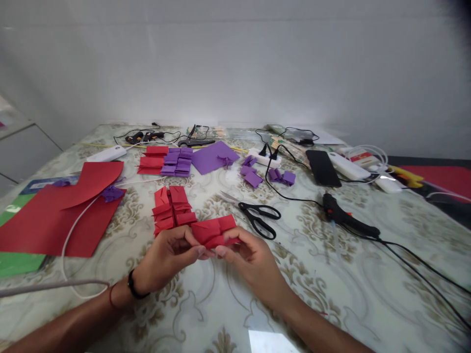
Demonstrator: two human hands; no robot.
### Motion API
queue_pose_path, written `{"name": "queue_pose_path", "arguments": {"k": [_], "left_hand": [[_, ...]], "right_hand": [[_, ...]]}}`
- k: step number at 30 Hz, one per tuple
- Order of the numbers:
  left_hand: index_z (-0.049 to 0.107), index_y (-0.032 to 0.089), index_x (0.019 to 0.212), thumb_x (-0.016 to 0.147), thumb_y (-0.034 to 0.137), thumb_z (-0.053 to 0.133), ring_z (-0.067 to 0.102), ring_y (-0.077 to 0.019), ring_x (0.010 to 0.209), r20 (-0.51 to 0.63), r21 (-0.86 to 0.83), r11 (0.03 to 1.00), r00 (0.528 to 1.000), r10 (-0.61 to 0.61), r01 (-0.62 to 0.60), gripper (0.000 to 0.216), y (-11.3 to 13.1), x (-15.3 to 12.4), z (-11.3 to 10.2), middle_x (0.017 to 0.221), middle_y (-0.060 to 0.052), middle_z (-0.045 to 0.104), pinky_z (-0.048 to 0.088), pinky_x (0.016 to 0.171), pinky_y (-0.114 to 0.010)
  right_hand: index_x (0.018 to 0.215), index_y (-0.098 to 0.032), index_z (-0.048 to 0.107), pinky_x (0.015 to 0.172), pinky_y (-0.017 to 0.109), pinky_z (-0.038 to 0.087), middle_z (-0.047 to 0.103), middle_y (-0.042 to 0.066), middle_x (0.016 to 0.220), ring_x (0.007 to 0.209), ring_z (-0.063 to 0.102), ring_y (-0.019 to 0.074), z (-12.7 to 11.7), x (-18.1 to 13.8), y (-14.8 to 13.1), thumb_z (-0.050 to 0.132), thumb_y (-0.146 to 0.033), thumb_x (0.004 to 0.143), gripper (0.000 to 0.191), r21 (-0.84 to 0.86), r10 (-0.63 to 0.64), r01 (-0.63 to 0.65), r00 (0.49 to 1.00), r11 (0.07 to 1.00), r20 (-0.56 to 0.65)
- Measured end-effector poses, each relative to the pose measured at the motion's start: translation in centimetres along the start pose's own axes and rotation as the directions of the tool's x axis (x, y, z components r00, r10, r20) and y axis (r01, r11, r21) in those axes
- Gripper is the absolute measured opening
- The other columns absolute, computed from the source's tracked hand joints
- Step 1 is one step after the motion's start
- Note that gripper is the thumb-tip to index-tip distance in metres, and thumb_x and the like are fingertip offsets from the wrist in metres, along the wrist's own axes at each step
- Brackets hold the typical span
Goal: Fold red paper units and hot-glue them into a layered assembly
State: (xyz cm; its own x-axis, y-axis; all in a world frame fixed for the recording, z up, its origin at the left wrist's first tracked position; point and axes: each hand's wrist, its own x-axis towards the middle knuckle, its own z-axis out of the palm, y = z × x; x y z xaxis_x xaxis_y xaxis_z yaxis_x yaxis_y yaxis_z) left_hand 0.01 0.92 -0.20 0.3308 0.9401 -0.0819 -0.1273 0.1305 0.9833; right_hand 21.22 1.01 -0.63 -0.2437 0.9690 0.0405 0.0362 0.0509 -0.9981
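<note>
Between my two hands is a folded red paper piece (210, 231), held just above the table. My left hand (172, 255) pinches its left end between thumb and fingers. At the right end, my right hand (248, 252) grips it the same way, with the thumb in front. Just beyond my left hand lies a cluster of similar folded red pieces (170, 206), partly covered by the fingers. Black-handled scissors (257, 213) lie beyond my right hand, their blades pointing to the left.
Red sheets (62, 220) lie at left. Folded purple pieces (177, 162) and a purple sheet (211, 156) sit farther back. A glue gun (349, 218) with its cord rests at right, near a black phone (324, 168) and a white power strip (265, 157).
</note>
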Motion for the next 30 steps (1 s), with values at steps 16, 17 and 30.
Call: {"name": "queue_pose_path", "arguments": {"k": [16, 17, 30], "left_hand": [[0.060, 0.019, 0.077, 0.086, 0.034, 0.083, 0.083, -0.0221, 0.087, 0.037, -0.017, 1.000, 0.999, 0.015, -0.014, 0.029, -0.3, 0.2, -0.1, 0.083, -0.004, 0.085, 0.063, 0.076, -0.026], [0.060, 0.019, 0.077, 0.086, 0.033, 0.083, 0.082, -0.0219, 0.083, 0.039, 0.000, 1.000, 0.999, 0.019, -0.019, 0.028, -0.3, 0.2, 0.0, 0.081, -0.004, 0.083, 0.063, 0.072, -0.026], [0.050, 0.024, 0.104, 0.094, 0.038, 0.074, 0.064, -0.0129, 0.077, -0.077, 0.123, 0.983, 0.986, 0.148, -0.138, 0.029, 0.4, -0.6, 0.0, 0.106, -0.002, 0.066, 0.053, 0.068, -0.025]], "right_hand": [[0.118, -0.030, 0.049, 0.075, 0.031, 0.060, 0.070, 0.000, 0.105, 0.082, 0.069, 0.0176, 0.4, 0.4, 0.3, 0.089, -0.035, 0.075, 0.060, 0.277, 0.089, -0.069, 0.994, 0.959, -0.059], [0.117, -0.028, 0.054, 0.076, 0.032, 0.059, 0.071, 0.001, 0.104, 0.082, 0.069, 0.0178, 0.4, 0.4, 0.1, 0.087, -0.036, 0.077, 0.053, 0.264, 0.103, -0.101, 0.995, 0.959, 0.006], [0.085, -0.019, 0.073, 0.067, 0.027, 0.051, 0.072, 0.000, 0.081, 0.070, 0.062, 0.0159, -0.2, 0.3, -0.3, 0.076, -0.034, 0.086, 0.015, 0.032, 0.107, -0.115, 0.979, 0.993, 0.173]]}}
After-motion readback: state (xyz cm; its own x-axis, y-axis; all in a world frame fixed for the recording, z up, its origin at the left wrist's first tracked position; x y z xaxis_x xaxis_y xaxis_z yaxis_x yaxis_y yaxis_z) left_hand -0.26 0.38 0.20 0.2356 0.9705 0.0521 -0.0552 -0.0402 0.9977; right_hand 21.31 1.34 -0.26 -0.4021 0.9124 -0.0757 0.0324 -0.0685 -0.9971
